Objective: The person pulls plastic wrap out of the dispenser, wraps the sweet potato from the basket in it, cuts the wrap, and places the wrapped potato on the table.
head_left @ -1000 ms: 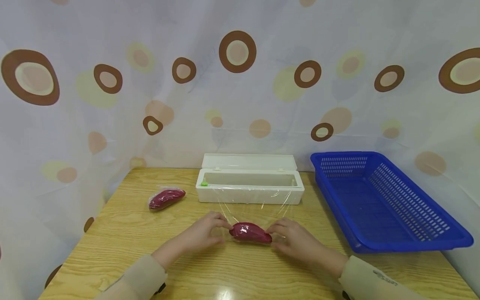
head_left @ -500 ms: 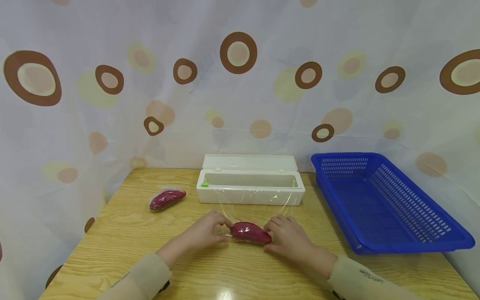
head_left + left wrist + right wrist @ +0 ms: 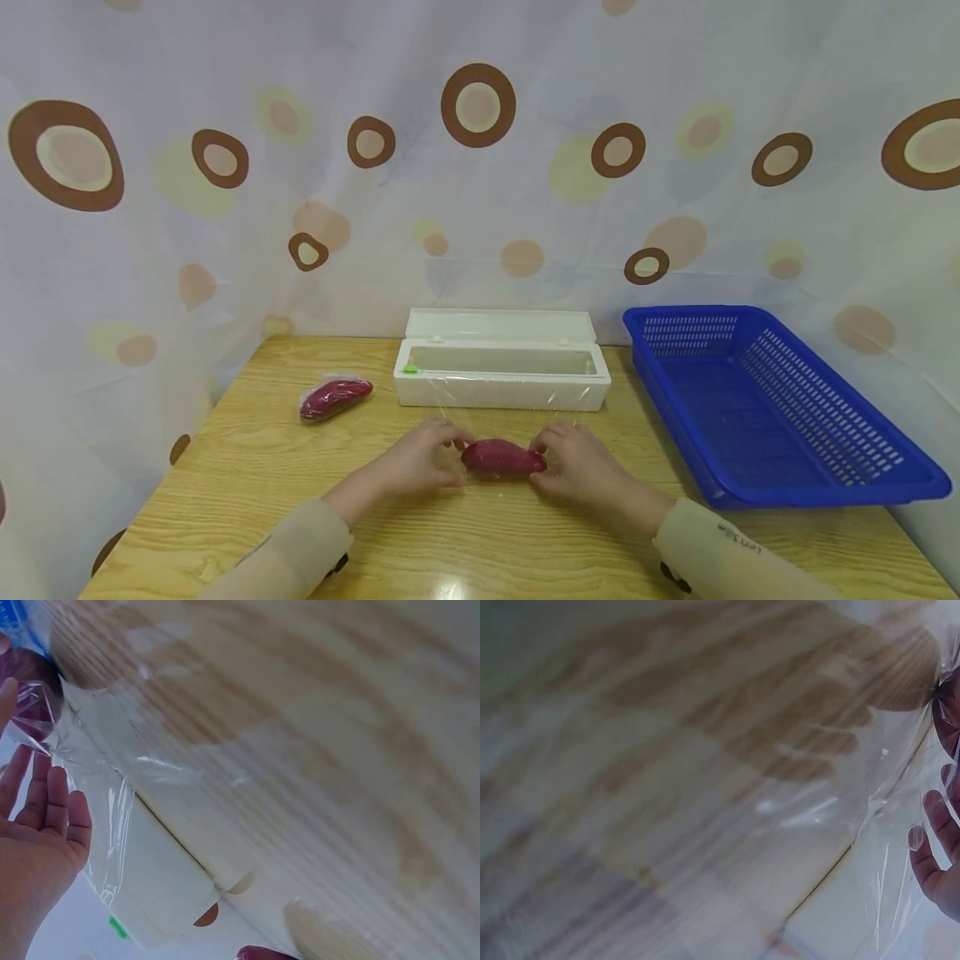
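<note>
Sweet potato point(image 3: 502, 458): lay at lower centre of the frame, in clear film point(image 3: 114, 832)
Left hand point(image 3: 422, 457): pinched its left end
Right hand point(image 3: 581, 465): pinched its right end
White box point(image 3: 502, 394): stood open at centre
Wrapped sweet potato point(image 3: 335, 398): rested centre left
Blue basket point(image 3: 738, 408): sat at right

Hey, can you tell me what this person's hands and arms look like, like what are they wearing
The left hand and right hand are bare, with no gloves. Both arms have long, light beige sleeves. The right sleeve carries dark lettering, too small to read surely. Something black shows by each cuff.
</note>
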Action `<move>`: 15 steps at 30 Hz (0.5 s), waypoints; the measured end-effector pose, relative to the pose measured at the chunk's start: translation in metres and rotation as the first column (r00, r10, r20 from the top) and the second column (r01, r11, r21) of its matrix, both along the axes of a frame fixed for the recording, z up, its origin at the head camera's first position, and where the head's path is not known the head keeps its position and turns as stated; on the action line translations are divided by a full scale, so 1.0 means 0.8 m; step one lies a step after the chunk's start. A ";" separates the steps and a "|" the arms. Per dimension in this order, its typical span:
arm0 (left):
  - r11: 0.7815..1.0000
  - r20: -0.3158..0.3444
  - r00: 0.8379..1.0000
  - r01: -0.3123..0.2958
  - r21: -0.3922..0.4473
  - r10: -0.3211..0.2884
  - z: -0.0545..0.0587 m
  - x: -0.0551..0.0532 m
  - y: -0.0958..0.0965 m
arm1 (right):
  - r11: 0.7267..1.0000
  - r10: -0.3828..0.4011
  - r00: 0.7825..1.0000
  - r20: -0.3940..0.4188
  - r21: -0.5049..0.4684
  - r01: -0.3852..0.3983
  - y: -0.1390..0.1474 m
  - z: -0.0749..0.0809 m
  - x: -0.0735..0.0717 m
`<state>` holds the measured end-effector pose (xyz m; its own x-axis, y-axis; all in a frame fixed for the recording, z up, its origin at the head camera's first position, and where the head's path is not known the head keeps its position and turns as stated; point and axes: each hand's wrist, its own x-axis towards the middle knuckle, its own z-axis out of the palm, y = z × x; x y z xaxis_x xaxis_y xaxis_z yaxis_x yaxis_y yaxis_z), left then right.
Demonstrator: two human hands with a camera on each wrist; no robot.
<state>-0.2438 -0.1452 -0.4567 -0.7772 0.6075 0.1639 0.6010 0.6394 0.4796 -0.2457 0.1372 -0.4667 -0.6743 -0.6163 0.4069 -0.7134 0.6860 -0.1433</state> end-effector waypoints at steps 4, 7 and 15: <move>1.000 -0.039 0.999 0.006 -0.019 -0.007 -0.001 -0.003 0.002 | 1.000 0.000 0.999 0.052 -0.004 0.001 0.001 0.002 -0.005; 1.000 -0.047 0.999 -0.001 -0.031 -0.001 -0.001 -0.005 0.003 | 1.000 -0.002 0.995 0.102 -0.017 0.004 0.002 0.003 -0.008; 0.998 -0.046 0.998 -0.034 -0.058 0.031 -0.005 -0.012 0.010 | 0.999 0.018 0.988 0.151 -0.052 -0.010 0.005 0.001 -0.020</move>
